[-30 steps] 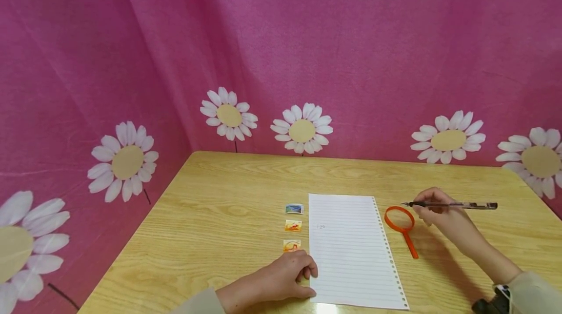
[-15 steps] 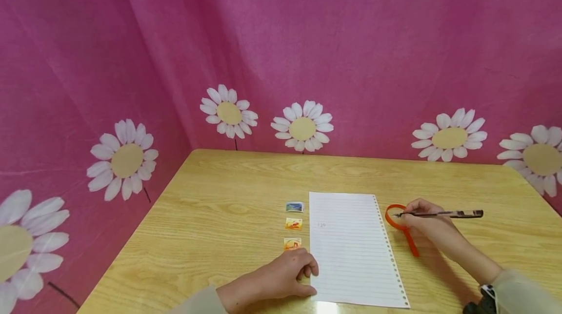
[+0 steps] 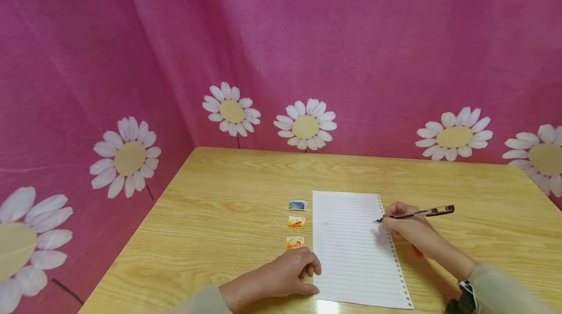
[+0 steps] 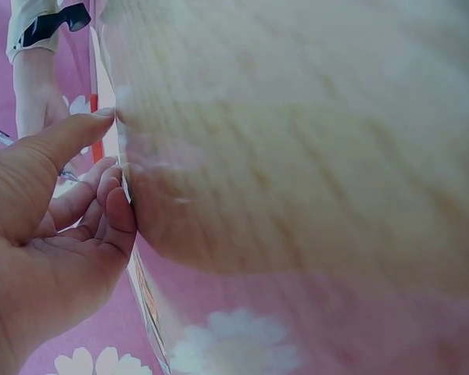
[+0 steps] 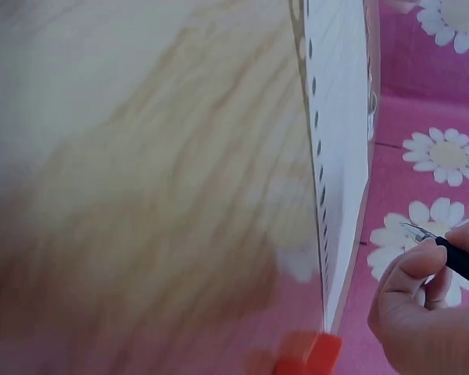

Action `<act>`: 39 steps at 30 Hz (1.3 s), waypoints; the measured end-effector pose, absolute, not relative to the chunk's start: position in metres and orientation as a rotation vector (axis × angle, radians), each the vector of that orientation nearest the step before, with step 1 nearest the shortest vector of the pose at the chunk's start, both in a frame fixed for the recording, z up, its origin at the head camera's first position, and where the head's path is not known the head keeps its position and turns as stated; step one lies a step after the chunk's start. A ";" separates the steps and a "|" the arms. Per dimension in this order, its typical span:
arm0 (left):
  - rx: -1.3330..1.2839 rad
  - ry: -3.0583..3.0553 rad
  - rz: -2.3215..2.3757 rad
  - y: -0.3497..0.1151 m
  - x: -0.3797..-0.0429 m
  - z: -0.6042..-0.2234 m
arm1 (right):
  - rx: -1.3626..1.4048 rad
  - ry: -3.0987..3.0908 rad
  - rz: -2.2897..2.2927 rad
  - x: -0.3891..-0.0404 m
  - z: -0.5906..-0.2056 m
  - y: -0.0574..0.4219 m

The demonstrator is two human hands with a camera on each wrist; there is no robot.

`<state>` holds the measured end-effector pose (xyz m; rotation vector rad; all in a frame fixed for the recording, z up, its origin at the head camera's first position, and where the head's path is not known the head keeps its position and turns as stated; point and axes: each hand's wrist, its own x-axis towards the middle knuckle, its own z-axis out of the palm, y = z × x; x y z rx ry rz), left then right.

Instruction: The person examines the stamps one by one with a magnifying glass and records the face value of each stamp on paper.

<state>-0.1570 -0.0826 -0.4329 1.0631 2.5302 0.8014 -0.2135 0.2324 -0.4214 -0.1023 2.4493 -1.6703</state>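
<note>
In the head view my right hand point(image 3: 412, 226) pinches a black-capped clear pen point(image 3: 439, 210), its tip over the right part of a lined, hole-punched paper sheet point(image 3: 355, 260). The right wrist view shows thumb and fingers round the pen's dark grip point(image 5: 460, 261). My left hand point(image 3: 295, 271) rests at the sheet's lower left edge, thumb stretched out and fingers loosely bent, the tips at the paper. Faint pencil-like figures point(image 3: 324, 224) stand at the sheet's left. Three small stamp-like pictures, one blue point(image 3: 297, 205) and two yellow point(image 3: 296, 222), lie in a column left of it.
The magnifying glass's red-orange handle point(image 3: 417, 251) shows under my right forearm; the hand hides its ring. The wooden tabletop point(image 3: 219, 226) runs back to a pink curtain point(image 3: 351, 60) with white daisies. A dark device point(image 3: 463, 299) is strapped to my right wrist.
My right hand has moved left with the pen, from beside the magnifying glass to over the sheet's right edge, covering the glass's ring. The left hand stays at the paper's edge.
</note>
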 end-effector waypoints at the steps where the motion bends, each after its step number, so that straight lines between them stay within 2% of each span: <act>1: 1.064 2.529 0.803 -0.083 -0.157 -0.433 | -0.096 2.445 -1.669 -0.214 -0.422 0.230; 28: 1.042 2.519 0.806 -0.083 -0.157 -0.434 | -0.103 2.428 -1.581 -0.223 -0.428 0.182; 39: 1.026 2.521 0.798 -0.082 -0.157 -0.432 | -0.042 2.456 -1.547 -0.225 -0.435 0.178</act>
